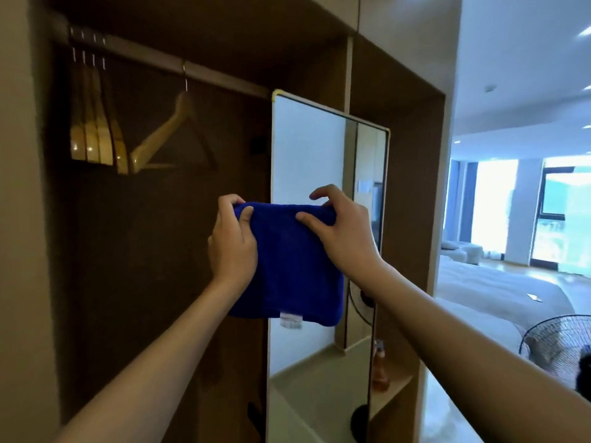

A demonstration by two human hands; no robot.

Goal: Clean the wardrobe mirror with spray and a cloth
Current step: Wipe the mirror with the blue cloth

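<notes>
A tall framed mirror (307,148) stands inside the open brown wardrobe, right of centre. In front of its middle hangs a folded blue cloth (291,263) with a white label at its lower edge. My left hand (232,244) grips the cloth's upper left corner, thumb over the front. My right hand (342,231) pinches the upper right corner, forefinger lifted. An orange spray bottle (380,369) stands on a wardrobe shelf behind the mirror's right edge, partly hidden.
Several wooden hangers (96,135) hang from the rail at upper left. A shelf (391,398) sits at lower right of the wardrobe. A fan (556,343) stands at far right, with a white bed (492,289) and bright windows beyond.
</notes>
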